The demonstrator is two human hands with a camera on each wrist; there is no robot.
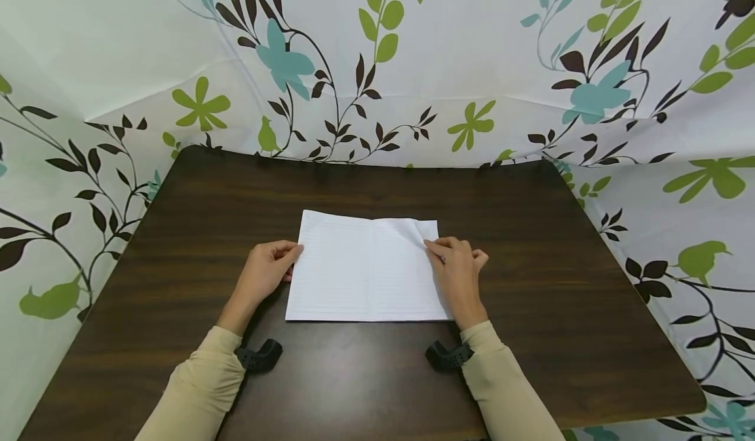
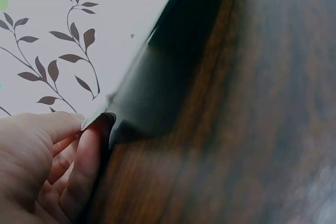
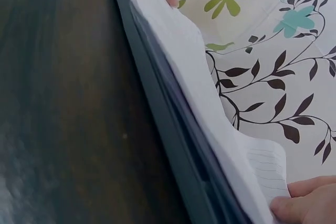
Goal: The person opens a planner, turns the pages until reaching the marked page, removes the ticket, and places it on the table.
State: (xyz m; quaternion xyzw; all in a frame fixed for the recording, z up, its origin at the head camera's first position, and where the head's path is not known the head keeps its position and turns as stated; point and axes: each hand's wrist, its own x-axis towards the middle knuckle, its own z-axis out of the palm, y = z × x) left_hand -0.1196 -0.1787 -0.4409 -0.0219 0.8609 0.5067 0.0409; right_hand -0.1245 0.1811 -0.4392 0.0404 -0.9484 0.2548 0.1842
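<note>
An open notebook [image 1: 333,270] with white ruled pages lies spread over the middle of the table. My left hand [image 1: 268,267] pinches its left edge between thumb and fingers; in the left wrist view that hand [image 2: 58,156] grips the edge, with the notebook's shaded underside showing. On the other side, my right hand [image 1: 460,274] pinches the outer edge of the right page, which creases near the fingertips. In the right wrist view, the page [image 3: 268,166] curves up at the right hand [image 3: 310,203], and the notebook's dark cover edge runs below the white pages.
The dark wood-grain table [image 1: 354,382] has a white cloth [image 1: 472,54] behind and beside it, printed with leaves, flowers and birds. Each wrist bears a black strapped device [image 1: 259,356] over a beige sleeve [image 1: 194,388].
</note>
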